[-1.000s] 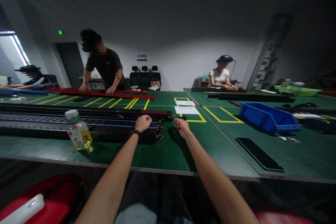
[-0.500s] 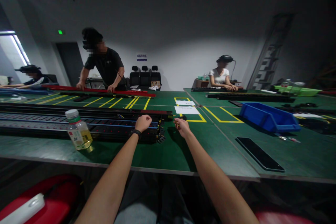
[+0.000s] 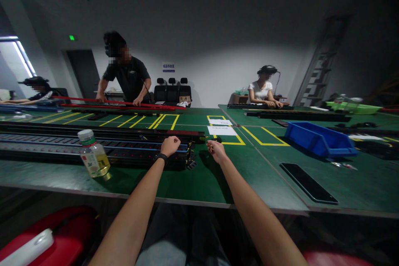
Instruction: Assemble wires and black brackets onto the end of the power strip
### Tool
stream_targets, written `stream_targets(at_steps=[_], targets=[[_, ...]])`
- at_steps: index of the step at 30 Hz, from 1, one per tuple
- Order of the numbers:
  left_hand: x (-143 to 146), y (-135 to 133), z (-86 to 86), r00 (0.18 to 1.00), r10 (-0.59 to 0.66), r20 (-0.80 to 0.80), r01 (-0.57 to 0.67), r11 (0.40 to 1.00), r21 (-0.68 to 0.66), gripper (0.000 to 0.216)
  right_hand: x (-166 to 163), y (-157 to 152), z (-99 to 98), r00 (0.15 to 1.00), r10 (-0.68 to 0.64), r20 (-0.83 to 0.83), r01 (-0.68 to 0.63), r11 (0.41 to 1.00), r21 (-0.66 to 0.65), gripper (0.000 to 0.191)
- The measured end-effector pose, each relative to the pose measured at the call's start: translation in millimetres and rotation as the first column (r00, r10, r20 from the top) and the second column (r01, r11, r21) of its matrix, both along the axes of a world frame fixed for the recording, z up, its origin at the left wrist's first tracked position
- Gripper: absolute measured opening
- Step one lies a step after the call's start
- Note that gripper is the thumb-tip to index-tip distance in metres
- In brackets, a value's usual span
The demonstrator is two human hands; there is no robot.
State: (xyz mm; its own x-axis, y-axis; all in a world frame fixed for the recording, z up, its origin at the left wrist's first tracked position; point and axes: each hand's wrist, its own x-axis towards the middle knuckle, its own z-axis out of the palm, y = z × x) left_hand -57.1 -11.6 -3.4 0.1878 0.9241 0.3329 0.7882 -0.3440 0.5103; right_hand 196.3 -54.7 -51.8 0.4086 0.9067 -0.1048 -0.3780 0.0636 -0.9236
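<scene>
My left hand (image 3: pixel 170 146) is closed in a fist over the right end of the long black rails (image 3: pixel 124 154). What its fingers hold, if anything, is hidden. Just past the rail ends, my right hand (image 3: pixel 216 151) is closed with fingertips pinched together. Something small shows at those fingertips, too small to name. Short dark pieces and yellow bits (image 3: pixel 190 161) stick out of the rail ends between my hands. Beyond the right hand lies a small black item (image 3: pixel 217 139).
A drink bottle (image 3: pixel 94 156) stands in front of the rails. To the right are a blue bin (image 3: pixel 319 138) and a black phone-like slab (image 3: pixel 308 183). Paper sheets (image 3: pixel 222 131) lie ahead. Across the table, a person (image 3: pixel 127 79) handles a red strip (image 3: pixel 149 107); another person (image 3: pixel 263 91) sits right.
My hands stay in nearly the same place. The standing person across the table has shifted slightly right, and the red strip has moved a little.
</scene>
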Motion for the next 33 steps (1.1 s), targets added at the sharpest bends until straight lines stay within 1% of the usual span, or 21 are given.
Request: stream_targets(at_steps=[5, 11, 15, 24, 33], targets=[[0.2, 0.9, -0.9, 1.000, 0.006, -0.002, -0.006, 1.000, -0.001, 0.023, -1.0, 0.3, 0.8, 1.000, -0.005, -0.008, 0.005, 1.000, -0.008, 0.014], [0.3, 0.4, -1.0, 1.000, 0.005, -0.003, -0.005, 1.000, -0.001, 0.022, 0.5, 1.4, -2.8, 1.000, 0.003, -0.013, -0.002, 1.000, 0.021, 0.014], [0.5, -0.8, -0.1, 1.000, 0.007, -0.002, -0.007, 1.000, -0.006, 0.022, 1.7, 2.3, -4.1, 1.000, 0.004, -0.004, -0.004, 1.000, 0.014, 0.016], [0.9, -2.1, 1.2, 1.000, 0.006, 0.001, -0.006, 1.000, -0.013, 0.020, -0.4, -1.9, 1.7, 1.000, 0.003, 0.001, -0.003, 1.000, -0.002, 0.014], [0.8, -1.9, 0.7, 1.000, 0.001, 0.002, -0.001, 1.000, -0.012, 0.021, -0.1, -1.2, 1.0, 1.000, 0.009, -0.008, -0.009, 1.000, 0.002, 0.014]])
